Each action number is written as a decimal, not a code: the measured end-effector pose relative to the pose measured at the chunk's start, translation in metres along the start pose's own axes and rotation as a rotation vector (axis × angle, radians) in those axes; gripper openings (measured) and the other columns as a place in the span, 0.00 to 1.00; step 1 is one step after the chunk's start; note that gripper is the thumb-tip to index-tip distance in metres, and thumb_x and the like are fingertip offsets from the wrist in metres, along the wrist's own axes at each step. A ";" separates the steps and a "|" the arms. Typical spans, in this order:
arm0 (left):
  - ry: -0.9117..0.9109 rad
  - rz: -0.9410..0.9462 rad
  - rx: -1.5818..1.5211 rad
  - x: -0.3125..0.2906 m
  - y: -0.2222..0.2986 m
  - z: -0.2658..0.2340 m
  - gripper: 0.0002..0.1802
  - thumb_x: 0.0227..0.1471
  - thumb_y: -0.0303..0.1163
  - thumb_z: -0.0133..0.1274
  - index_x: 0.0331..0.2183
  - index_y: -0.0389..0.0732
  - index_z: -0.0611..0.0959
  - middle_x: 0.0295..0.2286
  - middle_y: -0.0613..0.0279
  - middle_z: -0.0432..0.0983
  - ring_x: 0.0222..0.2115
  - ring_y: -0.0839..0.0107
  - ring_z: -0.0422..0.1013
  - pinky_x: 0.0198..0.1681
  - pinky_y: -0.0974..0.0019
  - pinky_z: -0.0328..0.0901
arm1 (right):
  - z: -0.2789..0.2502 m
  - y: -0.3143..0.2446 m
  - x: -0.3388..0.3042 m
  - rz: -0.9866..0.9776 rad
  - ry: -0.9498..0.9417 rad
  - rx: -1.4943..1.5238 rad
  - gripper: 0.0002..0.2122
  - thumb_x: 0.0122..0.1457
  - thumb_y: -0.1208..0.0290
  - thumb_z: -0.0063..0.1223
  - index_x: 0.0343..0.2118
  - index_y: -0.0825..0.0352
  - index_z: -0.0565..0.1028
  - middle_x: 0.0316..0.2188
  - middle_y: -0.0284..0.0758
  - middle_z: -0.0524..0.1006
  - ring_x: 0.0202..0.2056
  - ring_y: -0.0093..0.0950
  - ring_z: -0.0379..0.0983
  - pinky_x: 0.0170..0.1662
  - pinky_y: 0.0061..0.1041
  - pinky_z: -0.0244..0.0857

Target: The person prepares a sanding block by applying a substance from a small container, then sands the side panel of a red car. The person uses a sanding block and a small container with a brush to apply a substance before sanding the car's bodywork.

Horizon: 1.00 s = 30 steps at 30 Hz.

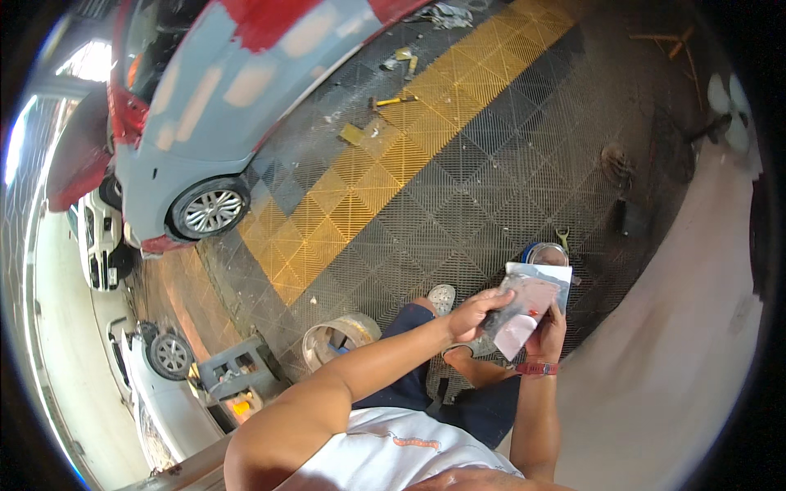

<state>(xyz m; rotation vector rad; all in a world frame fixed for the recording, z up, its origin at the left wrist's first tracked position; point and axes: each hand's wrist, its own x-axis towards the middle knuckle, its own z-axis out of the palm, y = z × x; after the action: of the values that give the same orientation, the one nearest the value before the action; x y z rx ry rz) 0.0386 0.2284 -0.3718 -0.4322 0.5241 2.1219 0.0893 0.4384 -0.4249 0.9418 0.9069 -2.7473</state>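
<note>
My right hand (548,331), with a red watch at its wrist, grips a pale flat mixing board (559,277) by its right edge. Greyish-pink putty (532,293) is smeared over the board, with a small bright red dab on it. My left hand (479,315) is closed, thumb on top, on what looks like a flat putty spreader (501,317) lying over the board's left side; its outline blends with the smeared paste. Just beyond the board stands an open round tin (546,254) with a blue side, partly hidden by the board.
A white bucket (340,331) stands left of my legs. A car (270,82) with grey and red patches is at upper left. A hammer (395,101) and scraps lie on yellow and dark floor tiles. A fan (729,110) stands far right; a grey step stool (237,368) is lower left.
</note>
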 end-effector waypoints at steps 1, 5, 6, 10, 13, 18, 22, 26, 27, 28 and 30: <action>0.026 0.030 0.017 -0.028 0.018 0.020 0.25 0.72 0.45 0.55 0.62 0.42 0.75 0.51 0.65 0.81 0.51 0.74 0.79 0.57 0.64 0.75 | 0.050 -0.026 -0.017 -0.004 0.025 -0.072 0.20 0.73 0.68 0.57 0.64 0.65 0.71 0.59 0.34 0.79 0.57 0.31 0.78 0.59 0.36 0.73; 0.338 0.326 0.272 -0.119 0.085 0.089 0.27 0.73 0.48 0.53 0.63 0.43 0.73 0.57 0.63 0.77 0.56 0.71 0.75 0.59 0.61 0.73 | 0.194 -0.122 -0.089 -0.268 -0.033 -0.517 0.21 0.69 0.76 0.56 0.64 0.63 0.73 0.57 0.37 0.79 0.57 0.32 0.78 0.56 0.34 0.76; 0.340 0.381 0.349 -0.134 0.093 0.100 0.29 0.74 0.50 0.50 0.65 0.42 0.71 0.59 0.61 0.75 0.60 0.70 0.71 0.63 0.60 0.69 | 0.234 -0.140 -0.106 -0.464 -0.112 -0.719 0.22 0.68 0.78 0.56 0.65 0.62 0.73 0.58 0.39 0.78 0.59 0.34 0.77 0.57 0.35 0.76; 0.479 0.487 0.895 -0.219 0.131 0.202 0.32 0.76 0.50 0.45 0.68 0.37 0.68 0.61 0.52 0.75 0.61 0.65 0.69 0.68 0.59 0.60 | 0.359 -0.173 -0.178 -0.941 -0.534 -1.761 0.34 0.55 0.88 0.53 0.64 0.52 0.77 0.67 0.39 0.70 0.70 0.49 0.64 0.71 0.56 0.58; 0.513 0.818 0.881 -0.248 0.115 0.235 0.30 0.76 0.48 0.45 0.67 0.38 0.69 0.59 0.52 0.76 0.59 0.64 0.71 0.65 0.59 0.62 | 0.389 -0.160 -0.219 -1.093 -0.714 -1.965 0.35 0.52 0.88 0.53 0.62 0.47 0.79 0.68 0.38 0.68 0.73 0.50 0.57 0.74 0.68 0.43; 0.721 1.131 0.645 -0.298 0.092 0.230 0.25 0.76 0.43 0.46 0.63 0.36 0.72 0.54 0.56 0.78 0.54 0.69 0.73 0.60 0.63 0.66 | 0.372 -0.144 -0.275 -1.080 -1.131 -2.030 0.32 0.53 0.86 0.54 0.58 0.45 0.82 0.66 0.35 0.70 0.73 0.46 0.59 0.76 0.68 0.38; 0.651 1.348 0.010 -0.314 0.077 0.221 0.20 0.75 0.38 0.49 0.60 0.38 0.74 0.50 0.59 0.79 0.49 0.68 0.78 0.55 0.61 0.73 | 0.371 -0.166 -0.306 -1.203 -1.319 -1.973 0.36 0.53 0.89 0.53 0.63 0.45 0.77 0.68 0.39 0.68 0.73 0.49 0.59 0.75 0.68 0.43; 0.475 1.162 -0.064 -0.325 0.043 0.241 0.20 0.74 0.35 0.49 0.61 0.38 0.74 0.52 0.59 0.80 0.50 0.68 0.78 0.57 0.61 0.71 | 0.380 -0.151 -0.349 -0.919 -1.459 -1.408 0.37 0.59 0.92 0.50 0.71 0.55 0.64 0.70 0.51 0.63 0.69 0.58 0.64 0.69 0.52 0.64; 0.469 1.203 -0.055 -0.325 0.035 0.241 0.20 0.74 0.35 0.50 0.61 0.38 0.74 0.51 0.60 0.80 0.50 0.70 0.77 0.57 0.62 0.71 | 0.373 -0.145 -0.338 -0.905 -1.384 -1.546 0.37 0.58 0.92 0.50 0.71 0.56 0.65 0.70 0.52 0.62 0.69 0.58 0.63 0.69 0.51 0.65; 0.457 1.204 -0.013 -0.324 0.031 0.251 0.20 0.74 0.36 0.51 0.61 0.38 0.74 0.51 0.61 0.80 0.49 0.71 0.77 0.57 0.63 0.71 | 0.357 -0.139 -0.309 -0.899 -1.273 -1.689 0.37 0.58 0.92 0.50 0.70 0.58 0.65 0.70 0.53 0.62 0.69 0.58 0.63 0.68 0.50 0.66; 0.488 1.225 0.046 -0.330 0.020 0.248 0.21 0.74 0.37 0.52 0.61 0.37 0.74 0.50 0.62 0.80 0.49 0.73 0.77 0.56 0.65 0.71 | 0.349 -0.146 -0.286 -0.955 -1.164 -1.902 0.37 0.57 0.91 0.50 0.70 0.57 0.65 0.71 0.52 0.62 0.70 0.58 0.61 0.69 0.51 0.65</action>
<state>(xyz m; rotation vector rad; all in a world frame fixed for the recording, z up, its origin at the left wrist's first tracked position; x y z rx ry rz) 0.1763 0.1211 0.0028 -0.7196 1.3705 3.1470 0.0950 0.3321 0.0374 -1.3532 2.6206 -0.7774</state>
